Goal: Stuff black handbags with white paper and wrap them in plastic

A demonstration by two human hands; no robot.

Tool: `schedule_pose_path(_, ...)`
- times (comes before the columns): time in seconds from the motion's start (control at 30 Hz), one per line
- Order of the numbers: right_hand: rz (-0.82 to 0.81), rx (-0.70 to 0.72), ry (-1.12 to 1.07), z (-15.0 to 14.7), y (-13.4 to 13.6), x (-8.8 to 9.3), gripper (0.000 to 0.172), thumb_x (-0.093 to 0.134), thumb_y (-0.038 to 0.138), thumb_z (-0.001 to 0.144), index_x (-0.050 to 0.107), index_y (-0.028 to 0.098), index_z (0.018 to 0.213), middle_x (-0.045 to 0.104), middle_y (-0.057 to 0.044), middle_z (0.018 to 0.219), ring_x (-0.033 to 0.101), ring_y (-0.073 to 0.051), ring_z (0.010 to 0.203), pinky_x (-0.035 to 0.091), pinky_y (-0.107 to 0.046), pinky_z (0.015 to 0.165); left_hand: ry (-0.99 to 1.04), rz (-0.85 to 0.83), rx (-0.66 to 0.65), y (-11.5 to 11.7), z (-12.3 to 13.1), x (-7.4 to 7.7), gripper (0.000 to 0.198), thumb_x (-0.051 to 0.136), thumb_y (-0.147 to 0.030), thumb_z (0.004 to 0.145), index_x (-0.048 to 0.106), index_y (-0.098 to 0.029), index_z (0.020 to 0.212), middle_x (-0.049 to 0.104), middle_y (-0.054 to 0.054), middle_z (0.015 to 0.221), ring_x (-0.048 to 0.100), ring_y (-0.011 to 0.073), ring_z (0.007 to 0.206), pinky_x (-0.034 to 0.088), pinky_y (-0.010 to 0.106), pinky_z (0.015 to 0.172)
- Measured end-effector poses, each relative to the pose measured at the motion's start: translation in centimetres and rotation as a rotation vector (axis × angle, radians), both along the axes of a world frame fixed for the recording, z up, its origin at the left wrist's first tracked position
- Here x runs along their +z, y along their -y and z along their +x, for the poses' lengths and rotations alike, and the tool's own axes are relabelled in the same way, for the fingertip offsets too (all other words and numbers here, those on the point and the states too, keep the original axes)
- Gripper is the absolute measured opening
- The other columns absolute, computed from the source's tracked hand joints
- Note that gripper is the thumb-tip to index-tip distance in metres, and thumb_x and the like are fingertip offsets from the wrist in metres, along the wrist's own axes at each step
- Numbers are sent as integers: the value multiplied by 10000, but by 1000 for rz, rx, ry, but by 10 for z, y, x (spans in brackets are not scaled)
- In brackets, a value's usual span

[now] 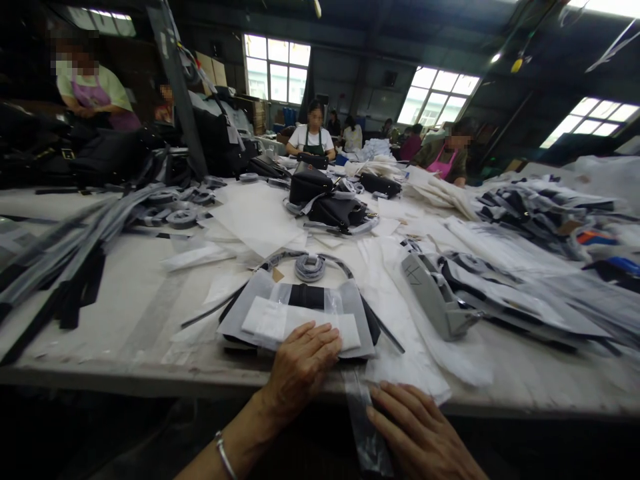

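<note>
A black handbag (pixel 373 325) lies at the table's front edge, covered by a white tissue sheet (pixel 235 325). Its strap arches behind it around a wrapped coil of strap (pixel 310 268). On top rests a folded white packet (pixel 263 319). My left hand (pixel 306 360) lies flat across the packet's lower edge, fingers stretched out. My right hand (pixel 415 423) is at the table edge to the right, its fingers extended beside a clear plastic strip (pixel 367 420) that hangs over the edge. Its fingertips are close to the strip; whether they touch it, I cannot tell.
A grey tape dispenser (pixel 430 300) stands to the right, by more wrapped bag parts (pixel 510 300). Long wrapped straps (pixel 100 243) lie at left. Black bags (pixel 325 193) are piled beyond white sheets (pixel 260 213). Several people work farther back, one in a green apron (pixel 314 148).
</note>
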State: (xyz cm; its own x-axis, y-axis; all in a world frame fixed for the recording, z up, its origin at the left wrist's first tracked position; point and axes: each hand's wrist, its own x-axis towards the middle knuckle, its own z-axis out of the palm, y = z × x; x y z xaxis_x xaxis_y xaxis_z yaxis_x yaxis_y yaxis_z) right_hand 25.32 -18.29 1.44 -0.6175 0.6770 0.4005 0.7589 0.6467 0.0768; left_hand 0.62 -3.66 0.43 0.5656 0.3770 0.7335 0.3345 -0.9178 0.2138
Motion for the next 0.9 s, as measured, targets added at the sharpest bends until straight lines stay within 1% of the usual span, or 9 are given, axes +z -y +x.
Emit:
schedule_pose_path(0.07,67,-25,60,-7,-1,-13,418,413,142,979,596,215,1347,644,-72,1331,614,-249,1211,565,-367,946,-22,-4,-10,0,-2,-1,222,525,-193,972,641,-184,1161,721,63,1164,652,184,1144,495,387,1036)
schedule_pose_path(0.13,85,-24,-7,-20,-11,-20,381,385,156,993,642,200,1271,680,-84,1274,629,-255,1188,566,-387,935,-30,-3,-2,0,-1,-2,240,513,-163,970,635,-189,1175,719,55,1169,649,176,1146,488,378,1040)
schedule_pose_path(0.23,88,28,-234,-45,-29,-19,323,387,121,989,677,170,1125,759,-92,1058,697,-222,1048,568,-384,924,-1,10,36,-1,1,-1,256,498,-107,963,646,-205,1148,732,39,1128,660,154,1120,485,347,1027)
schedule_pose_path(0.3,85,72,-363,-60,-35,-17,314,378,90,984,666,152,1093,770,-88,950,724,-191,942,570,-364,922,25,3,43,-2,4,1,242,494,-103,964,655,-211,1108,742,34,1092,672,151,1090,493,335,1001)
schedule_pose_path(0.43,51,120,-468,-73,-32,-14,292,383,94,989,660,149,1062,765,-76,867,740,-166,825,582,-314,897,39,-10,22,-5,6,1,214,491,-118,967,666,-206,1054,749,31,1056,689,153,1041,506,331,955)
schedule_pose_path(0.57,-14,96,-428,-64,-35,9,281,410,103,974,645,174,1111,769,-77,890,740,-180,830,590,-320,884,-16,22,13,-4,4,-5,245,447,-153,993,664,-193,1098,739,60,1075,666,170,1094,491,357,986)
schedule_pose_path(0.73,25,39,-306,-58,-61,47,328,396,45,887,645,193,1042,704,-119,1214,638,-256,1178,501,-439,1048,-91,-3,22,3,-1,-3,290,410,-144,996,628,-201,1178,712,47,1128,623,174,1144,453,369,1039)
schedule_pose_path(0.8,-32,-10,-335,-59,-72,53,362,367,9,869,627,198,1035,726,-107,1147,674,-223,1108,528,-384,1007,-99,-54,19,7,-3,4,299,444,-151,971,603,-198,1220,698,47,1130,611,192,1131,440,389,1053)
schedule_pose_path(0.9,-247,-48,-307,-60,-85,58,315,407,16,868,615,209,1006,742,-65,927,716,-190,852,575,-276,775,-98,-181,3,12,-1,13,271,564,-244,930,597,-193,1194,678,48,1092,603,222,1060,444,425,1031)
